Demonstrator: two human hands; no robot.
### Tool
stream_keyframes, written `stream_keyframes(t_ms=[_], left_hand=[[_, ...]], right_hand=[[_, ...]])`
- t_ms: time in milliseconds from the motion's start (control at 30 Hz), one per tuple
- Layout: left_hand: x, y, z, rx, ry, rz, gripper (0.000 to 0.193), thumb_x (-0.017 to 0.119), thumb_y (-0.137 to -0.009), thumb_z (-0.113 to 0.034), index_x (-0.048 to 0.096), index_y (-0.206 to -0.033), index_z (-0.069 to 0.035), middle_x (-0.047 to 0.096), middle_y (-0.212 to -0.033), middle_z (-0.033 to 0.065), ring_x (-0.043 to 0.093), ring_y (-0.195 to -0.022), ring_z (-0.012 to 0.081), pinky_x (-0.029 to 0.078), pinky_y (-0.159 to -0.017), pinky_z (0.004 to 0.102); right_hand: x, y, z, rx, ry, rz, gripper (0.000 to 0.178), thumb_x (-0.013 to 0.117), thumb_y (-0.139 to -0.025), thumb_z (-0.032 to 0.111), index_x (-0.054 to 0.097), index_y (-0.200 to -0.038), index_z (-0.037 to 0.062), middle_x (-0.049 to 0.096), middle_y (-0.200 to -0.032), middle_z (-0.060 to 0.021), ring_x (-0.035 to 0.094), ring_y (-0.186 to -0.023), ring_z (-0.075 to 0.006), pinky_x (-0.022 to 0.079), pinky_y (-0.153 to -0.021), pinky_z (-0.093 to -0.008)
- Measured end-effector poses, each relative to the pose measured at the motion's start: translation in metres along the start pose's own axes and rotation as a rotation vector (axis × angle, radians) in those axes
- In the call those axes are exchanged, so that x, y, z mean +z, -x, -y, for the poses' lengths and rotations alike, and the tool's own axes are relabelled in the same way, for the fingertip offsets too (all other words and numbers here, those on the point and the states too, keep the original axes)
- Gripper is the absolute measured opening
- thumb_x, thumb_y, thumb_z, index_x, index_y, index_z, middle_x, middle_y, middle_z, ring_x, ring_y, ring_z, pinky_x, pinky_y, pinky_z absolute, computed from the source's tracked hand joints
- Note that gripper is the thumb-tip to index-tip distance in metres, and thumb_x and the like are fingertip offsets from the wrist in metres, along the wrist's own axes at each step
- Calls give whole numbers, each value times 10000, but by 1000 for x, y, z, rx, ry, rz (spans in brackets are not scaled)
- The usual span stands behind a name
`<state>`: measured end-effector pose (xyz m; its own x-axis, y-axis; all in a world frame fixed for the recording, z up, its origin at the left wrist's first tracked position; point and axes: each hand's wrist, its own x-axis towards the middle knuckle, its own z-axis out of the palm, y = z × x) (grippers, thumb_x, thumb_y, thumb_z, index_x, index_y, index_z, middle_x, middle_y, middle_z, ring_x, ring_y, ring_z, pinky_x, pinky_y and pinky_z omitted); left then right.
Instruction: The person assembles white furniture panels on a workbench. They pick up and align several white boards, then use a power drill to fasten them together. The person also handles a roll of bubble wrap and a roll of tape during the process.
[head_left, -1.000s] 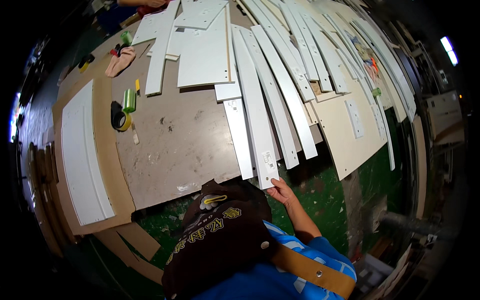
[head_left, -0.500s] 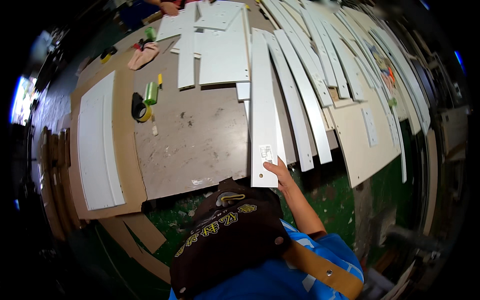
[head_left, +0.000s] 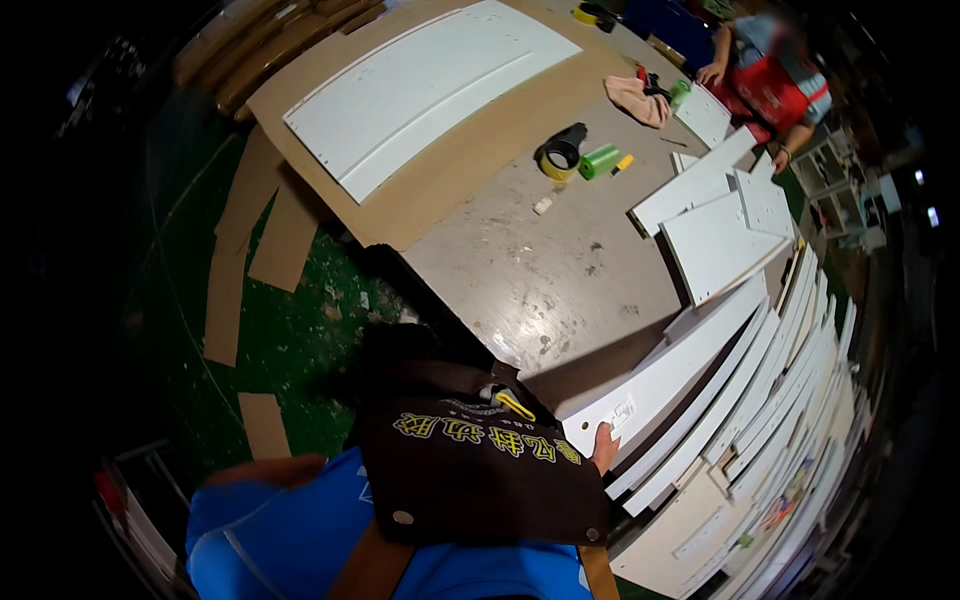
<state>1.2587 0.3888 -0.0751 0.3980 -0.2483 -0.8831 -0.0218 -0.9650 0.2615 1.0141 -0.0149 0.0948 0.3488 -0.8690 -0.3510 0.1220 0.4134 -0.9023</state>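
Note:
My right hand (head_left: 604, 447) grips the near end of a long white board (head_left: 665, 365), thumb on top beside a small printed label. A round hole shows near that end of the board. Its far part reaches up toward the white panels (head_left: 715, 245) on the table. Of my left arm (head_left: 265, 472), only a dim stretch by the blue sleeve shows at the lower left; the left hand itself is out of sight. Beside the held board, on its right, lie several more long white strips (head_left: 700, 420).
On the brown table (head_left: 470, 270) are a black tape dispenser (head_left: 561, 150), a green roll (head_left: 600, 161), a pink cloth (head_left: 637, 101) and a white panel (head_left: 430, 90) on cardboard (head_left: 420, 195). A co-worker in a red apron (head_left: 765, 95) stands across the table. Cardboard strips (head_left: 240, 260) lie on the green floor.
My view has swung left, so the table and boards appear turned and shifted right. The co-worker has come more fully into view. My right hand still holds the white board.

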Motion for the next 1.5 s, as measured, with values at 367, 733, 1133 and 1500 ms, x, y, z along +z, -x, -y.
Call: stream_keyframes(t_ms=[367, 733, 1133, 1500], left_hand=[[-221, -45, -27, 351, -712, -21, 212, 555, -788, -283, 654, -842, -103, 642, -786, 132, 625, -742, 324, 492, -667, 447], [-323, 20, -224, 974, 701, 378, 661, 557, -861, -65, 206, -1422, -81, 545, -1058, 94, 566, -793, 112, 476, -723, 242], [-371, -114, -164, 832, 348, -407, 541, 665, -766, -68, 488, -1276, -88, 512, -1095, 104, 610, -831, 166, 510, -629, 273], [-335, -129, -120, 367, 1000, -57, 265, 548, -896, -248, 579, -1047, -32, 634, -905, 51, 617, -652, 114, 438, -511, 197]], right_hand=[[183, -1, -11, -100, 72, -66, 626, 675, -737, 150, 382, -1255, -45, 526, -1101, -112, 521, -980, -182, 410, -864, -314], [398, -54, -96, 56, 67, 308, 526, 684, -764, 162, 428, -1185, -23, 579, -1038, -100, 574, -900, -166, 470, -798, -300], [496, -120, -207, -13, 127, 435, 459, 674, -799, 184, 464, -1153, -18, 593, -1035, -98, 569, -915, -157, 463, -789, -294], [471, -165, -202, -174, 879, 528, 688, 650, -795, 253, 274, -1329, 38, 641, -832, -200, 626, -738, -348, 488, -646, -398]])
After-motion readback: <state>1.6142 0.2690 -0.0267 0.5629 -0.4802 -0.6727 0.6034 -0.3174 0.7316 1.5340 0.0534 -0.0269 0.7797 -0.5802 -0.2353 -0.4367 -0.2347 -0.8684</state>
